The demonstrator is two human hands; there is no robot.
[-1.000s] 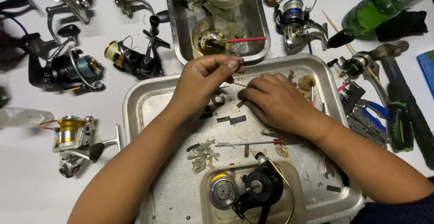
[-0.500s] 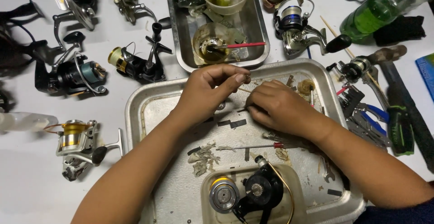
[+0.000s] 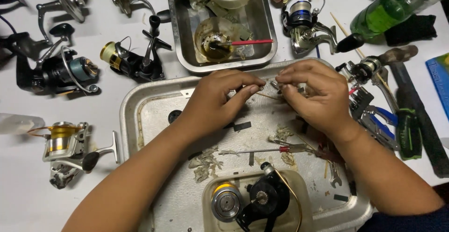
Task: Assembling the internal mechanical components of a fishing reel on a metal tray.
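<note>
My left hand [image 3: 220, 102] and my right hand [image 3: 314, 91] meet over the far part of a dented metal tray [image 3: 140, 119]. Their fingertips pinch a small metal reel part [image 3: 272, 88] and a thin wooden stick between them; the part is mostly hidden by the fingers. In the tray's near end a black fishing reel [image 3: 262, 199] with a silver spool lies in a clear plastic tub. A thin red-handled tool [image 3: 262, 150] lies across the tray among scraps of dirty tissue [image 3: 206, 163].
A smaller metal tray [image 3: 180, 49] behind holds a greasy cup with a red brush [image 3: 234, 42]. Several fishing reels lie left [image 3: 61, 68] [image 3: 65, 148] and at the back [image 3: 306, 24]. A green bottle [image 3: 388, 10], pliers [image 3: 379, 119] and a hammer [image 3: 411, 115] are at right.
Both hands have shifted right and farther up the tray, staying pinched together on the small part. The view has also moved slightly.
</note>
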